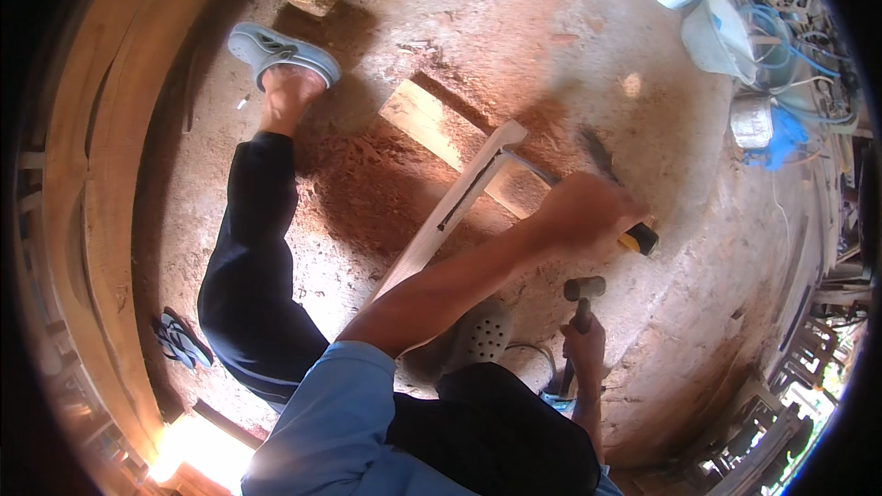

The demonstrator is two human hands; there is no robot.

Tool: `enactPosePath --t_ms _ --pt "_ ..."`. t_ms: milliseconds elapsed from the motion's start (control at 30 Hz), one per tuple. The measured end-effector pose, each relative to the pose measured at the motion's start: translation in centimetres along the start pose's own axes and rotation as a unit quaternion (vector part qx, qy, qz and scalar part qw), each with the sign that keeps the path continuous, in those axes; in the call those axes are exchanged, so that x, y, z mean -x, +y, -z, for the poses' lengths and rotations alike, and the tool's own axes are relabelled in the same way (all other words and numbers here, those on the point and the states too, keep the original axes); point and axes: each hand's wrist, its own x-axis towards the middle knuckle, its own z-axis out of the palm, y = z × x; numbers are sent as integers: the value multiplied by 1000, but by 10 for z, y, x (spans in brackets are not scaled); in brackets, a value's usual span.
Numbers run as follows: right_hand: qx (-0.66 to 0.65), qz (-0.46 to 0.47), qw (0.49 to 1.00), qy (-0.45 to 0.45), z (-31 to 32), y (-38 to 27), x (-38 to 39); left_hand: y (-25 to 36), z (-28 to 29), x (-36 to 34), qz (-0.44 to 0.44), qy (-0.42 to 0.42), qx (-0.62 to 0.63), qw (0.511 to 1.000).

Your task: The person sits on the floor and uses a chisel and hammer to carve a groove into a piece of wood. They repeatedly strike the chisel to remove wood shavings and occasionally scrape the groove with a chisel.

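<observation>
My left hand (593,211) is closed round a chisel-like tool, whose yellow and black handle end (638,237) sticks out beyond the fist. Its thin metal shaft (531,168) points at a long piece of wood (432,234) and meets it near the end of a dark, narrow slot (470,191). That wood lies across a short, thick plank (432,124) on the floor. Lower right, my right hand (584,345) grips a hammer by its dark handle, its head (585,288) upward and apart from the tool. The tool's tip is too small to make out.
My left leg stretches forward, its foot in a grey clog (285,50); another clog (482,335) is near my right knee. Large timber (115,174) runs along the left, beside sandals (179,338). Buckets (718,37) and blue tubing stand far right. Shavings litter the floor.
</observation>
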Motion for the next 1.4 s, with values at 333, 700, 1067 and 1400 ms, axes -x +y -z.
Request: enactPosePath --t_ms 333,700,1067,1400 --pt "-209 156 954 145 63 -96 57 -5 16 -1 -28 156 60 985" --pt "65 403 904 125 35 -216 60 -15 38 0 10 193 105 975" --pt "-157 528 824 132 81 -231 98 -31 110 -8 199 -19 268 942" --pt "-145 706 642 261 92 -267 120 -32 106 -6 172 -51 230 956"
